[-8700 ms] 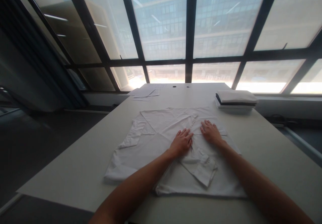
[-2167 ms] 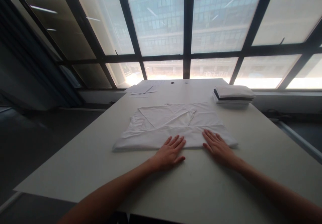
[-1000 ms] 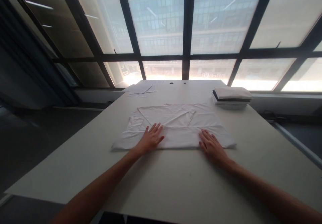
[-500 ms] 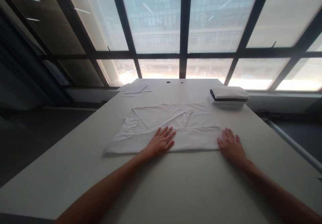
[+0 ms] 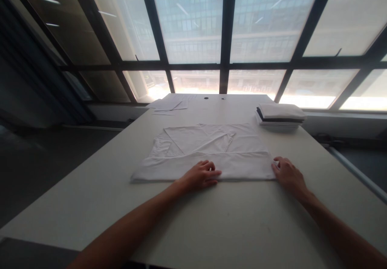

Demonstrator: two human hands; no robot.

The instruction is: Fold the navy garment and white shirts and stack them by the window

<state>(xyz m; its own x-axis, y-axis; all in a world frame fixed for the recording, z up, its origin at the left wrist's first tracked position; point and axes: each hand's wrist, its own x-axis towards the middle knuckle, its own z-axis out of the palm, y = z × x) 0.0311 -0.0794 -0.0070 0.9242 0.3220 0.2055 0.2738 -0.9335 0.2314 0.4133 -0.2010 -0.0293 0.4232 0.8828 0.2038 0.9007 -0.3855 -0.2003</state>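
Observation:
A white shirt (image 5: 242, 166) lies flat on the table, its near part folded over in a long band. Behind the band, loose layers show slanting creases and a gathered part at the left. My left hand (image 5: 202, 175) rests on the band near its front edge, fingers bent and thumb apart from the index finger. At the right end of the band, my right hand (image 5: 288, 176) has its thumb and fingers closed on the shirt's corner. The cloth under both palms is hidden.
A white table (image 5: 242, 224) reaches toward the windows. On its far right stands a stack of folded cloth (image 5: 281, 115), white with a dark layer. Sheets of paper (image 5: 171, 105) lie at the far left. A curtain (image 5: 36, 63) hangs at the left.
Both hands lay flat with fingers spread; now the left fingers are bent and the right hand has pinched the shirt's corner. The view has shifted slightly, moving everything a little rightward.

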